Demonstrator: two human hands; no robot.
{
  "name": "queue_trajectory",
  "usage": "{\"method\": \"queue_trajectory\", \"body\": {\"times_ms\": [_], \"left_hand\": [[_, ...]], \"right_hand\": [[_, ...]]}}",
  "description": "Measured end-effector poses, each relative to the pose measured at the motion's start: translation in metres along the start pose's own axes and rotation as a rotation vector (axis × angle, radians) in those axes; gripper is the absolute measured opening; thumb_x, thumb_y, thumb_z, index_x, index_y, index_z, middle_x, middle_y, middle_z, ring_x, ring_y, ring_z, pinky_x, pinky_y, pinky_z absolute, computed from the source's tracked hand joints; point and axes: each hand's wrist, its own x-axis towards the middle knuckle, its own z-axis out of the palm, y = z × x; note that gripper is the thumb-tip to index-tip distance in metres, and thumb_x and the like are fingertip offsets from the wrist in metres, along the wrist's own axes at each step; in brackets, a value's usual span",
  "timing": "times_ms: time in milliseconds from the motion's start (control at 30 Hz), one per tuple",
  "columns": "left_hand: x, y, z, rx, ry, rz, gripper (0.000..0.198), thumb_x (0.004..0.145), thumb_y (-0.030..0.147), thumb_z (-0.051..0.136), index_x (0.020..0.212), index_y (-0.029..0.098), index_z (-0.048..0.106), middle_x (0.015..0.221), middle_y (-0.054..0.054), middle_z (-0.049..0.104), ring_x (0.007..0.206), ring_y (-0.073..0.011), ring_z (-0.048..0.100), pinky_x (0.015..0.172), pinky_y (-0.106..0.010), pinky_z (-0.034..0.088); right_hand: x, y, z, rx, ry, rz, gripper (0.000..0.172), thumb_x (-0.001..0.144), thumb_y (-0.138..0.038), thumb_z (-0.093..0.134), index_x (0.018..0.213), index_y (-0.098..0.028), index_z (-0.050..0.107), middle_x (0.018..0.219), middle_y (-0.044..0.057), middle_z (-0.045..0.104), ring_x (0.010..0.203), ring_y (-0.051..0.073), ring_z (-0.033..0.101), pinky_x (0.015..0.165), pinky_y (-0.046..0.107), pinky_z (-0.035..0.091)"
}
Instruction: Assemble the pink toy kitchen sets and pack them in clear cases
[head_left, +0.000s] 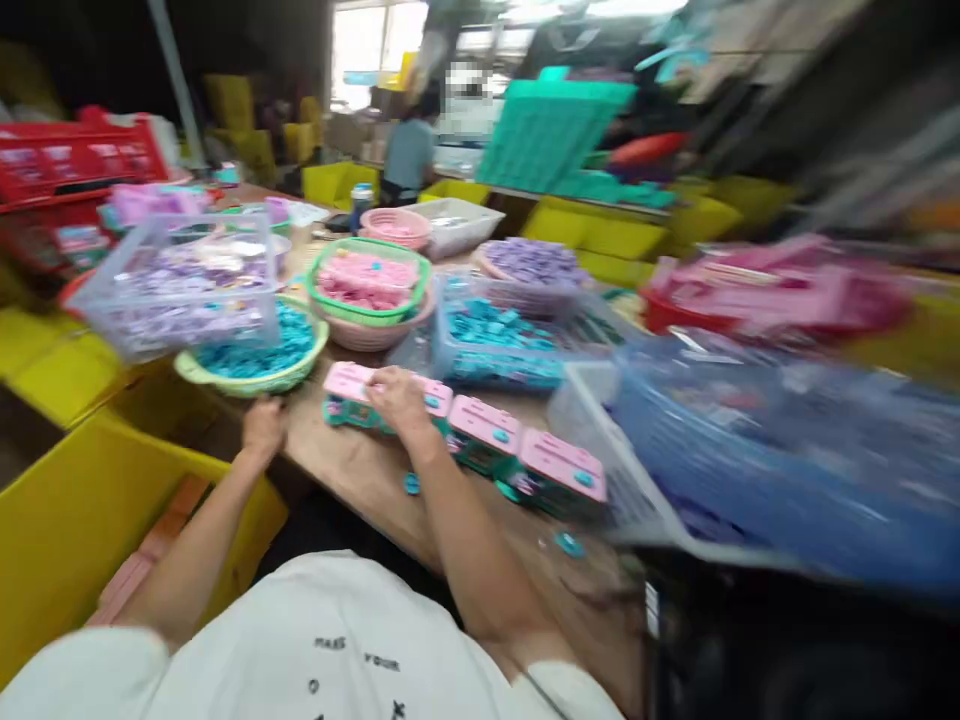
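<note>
On the wooden table stands a row of several box-shaped toys with pink tops and dark green sides; they look like toy buses. My right hand lies over the top of a pink-topped toy at the row's left end, fingers curled down on it. Beside that hand the row continues with another pink-topped toy and one more. My left hand is at the table's edge, just below the light green basket of turquoise pieces. Its fingers are blurred, and whether they hold anything is unclear.
Small turquoise round parts lie near the table's front edge. Behind the toys stand a clear bin of turquoise pieces and a green-rimmed basket of pink pieces. A blue bag bulges on the right; a yellow bin stands left.
</note>
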Motion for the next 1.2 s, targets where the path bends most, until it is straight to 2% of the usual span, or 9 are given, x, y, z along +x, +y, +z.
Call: {"method": "queue_trajectory", "body": {"times_ms": [100,233,400,533,667,800,967,1067,1200], "left_hand": [[0.003,0.004,-0.008,-0.054,0.014,0.113,0.024,0.082,0.029,0.048,0.077,0.019,0.069,0.072,-0.011,0.064,0.064,-0.0254,0.06,0.059,-0.035,0.047],[0.03,0.003,-0.025,-0.236,0.25,0.337,0.025,0.089,0.038,0.049,0.089,0.024,0.07,0.086,-0.009,0.067,0.082,-0.0302,0.065,0.07,-0.043,0.053],[0.053,0.012,-0.044,-0.244,0.341,0.36,0.029,0.095,0.039,0.05,0.097,0.02,0.071,0.092,-0.012,0.067,0.09,-0.0314,0.065,0.078,-0.047,0.053],[0.03,0.007,-0.024,-0.358,0.302,0.304,0.028,0.094,0.042,0.054,0.094,0.02,0.071,0.089,-0.006,0.067,0.078,-0.0203,0.064,0.073,-0.038,0.055],[-0.008,-0.008,0.005,-0.407,0.24,0.148,0.032,0.097,0.044,0.053,0.096,0.018,0.071,0.089,-0.004,0.066,0.071,-0.0132,0.063,0.067,-0.03,0.056],[-0.025,-0.024,0.016,-0.37,0.179,0.064,0.031,0.097,0.044,0.053,0.098,0.019,0.071,0.089,-0.001,0.069,0.069,-0.0104,0.064,0.066,-0.026,0.057],[-0.019,-0.038,0.013,-0.394,0.187,-0.006,0.028,0.093,0.038,0.053,0.095,0.015,0.071,0.091,-0.007,0.074,0.082,-0.0199,0.07,0.078,-0.035,0.058],[-0.014,-0.035,0.014,-0.364,0.175,-0.004,0.026,0.09,0.037,0.056,0.093,0.016,0.071,0.092,-0.01,0.074,0.082,-0.0224,0.07,0.079,-0.036,0.056],[-0.019,-0.01,0.019,-0.362,0.094,0.165,0.02,0.092,0.033,0.054,0.09,0.019,0.069,0.088,-0.009,0.072,0.079,-0.0229,0.068,0.076,-0.035,0.055]], "right_hand": [[0.001,-0.006,-0.005,-0.031,0.038,0.029,0.008,0.089,-0.027,0.07,0.092,-0.025,0.076,0.11,0.002,0.072,0.103,0.016,0.063,0.092,0.029,0.047],[0.012,-0.003,-0.004,-0.128,0.096,0.031,0.013,0.093,-0.031,0.066,0.098,-0.025,0.076,0.115,0.002,0.071,0.105,0.02,0.061,0.09,0.034,0.047],[0.01,0.002,-0.003,-0.103,0.072,0.021,0.015,0.096,-0.033,0.062,0.099,-0.025,0.075,0.118,0.001,0.07,0.109,0.022,0.059,0.093,0.037,0.046],[-0.004,0.005,-0.004,-0.016,0.03,0.007,0.012,0.094,-0.025,0.064,0.096,-0.021,0.076,0.119,0.007,0.068,0.113,0.022,0.058,0.099,0.037,0.045],[-0.024,-0.004,0.007,0.022,0.234,-0.08,0.02,0.096,-0.022,0.057,0.105,-0.02,0.074,0.119,0.012,0.064,0.116,0.026,0.053,0.102,0.041,0.043],[-0.037,-0.038,0.049,0.078,-0.05,-0.33,0.023,0.099,-0.02,0.05,0.097,-0.019,0.073,0.101,0.01,0.064,0.096,0.021,0.057,0.084,0.031,0.048],[-0.02,-0.08,0.106,-0.034,-0.293,-0.329,0.022,0.099,-0.032,0.056,0.102,-0.016,0.071,0.107,0.012,0.064,0.096,0.021,0.058,0.08,0.03,0.048],[-0.008,-0.083,0.112,-0.078,-0.315,-0.297,0.024,0.101,-0.032,0.052,0.107,-0.018,0.071,0.109,0.009,0.066,0.096,0.02,0.059,0.077,0.029,0.048],[-0.023,-0.066,0.093,-0.132,-0.287,-0.202,0.022,0.101,-0.021,0.048,0.107,-0.015,0.068,0.106,0.008,0.068,0.092,0.02,0.062,0.074,0.029,0.048]]}}
